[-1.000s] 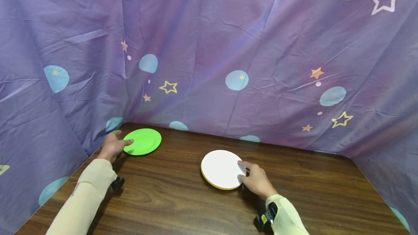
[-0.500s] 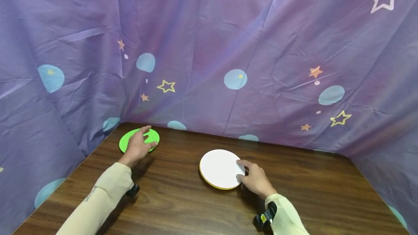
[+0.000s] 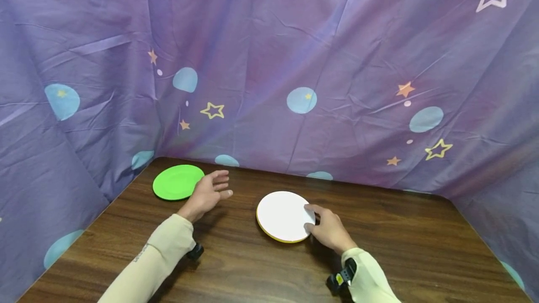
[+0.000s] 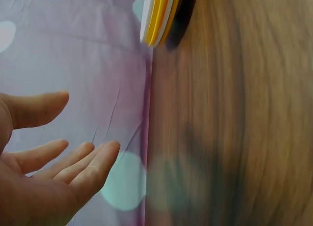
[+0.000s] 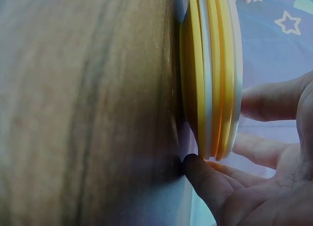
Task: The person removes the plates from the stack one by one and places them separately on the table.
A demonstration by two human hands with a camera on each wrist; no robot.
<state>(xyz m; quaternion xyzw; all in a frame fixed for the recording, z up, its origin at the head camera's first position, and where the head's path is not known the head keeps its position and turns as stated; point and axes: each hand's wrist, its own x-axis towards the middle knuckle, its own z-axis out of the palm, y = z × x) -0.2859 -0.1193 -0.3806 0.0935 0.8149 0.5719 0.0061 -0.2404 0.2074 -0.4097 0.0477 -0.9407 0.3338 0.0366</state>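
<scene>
A stack of round white and yellow plates, white on top, is near the middle of the table. Its layered rims show in the right wrist view. My right hand grips the stack at its right edge, thumb on the top plate and fingers at the rim below. A bright green plate lies by the back left corner. In front of its right edge hovers my left hand, fingers extended and apart, holding nothing. The left wrist view shows this hand over the table, with the stack beyond.
The brown wooden table meets a purple curtain printed with stars and blue dots at the back and sides. Black wrist cameras sit on both forearms.
My left hand has moved right, from the green plate's left edge across it to its right side. The right hand has stayed on the stack.
</scene>
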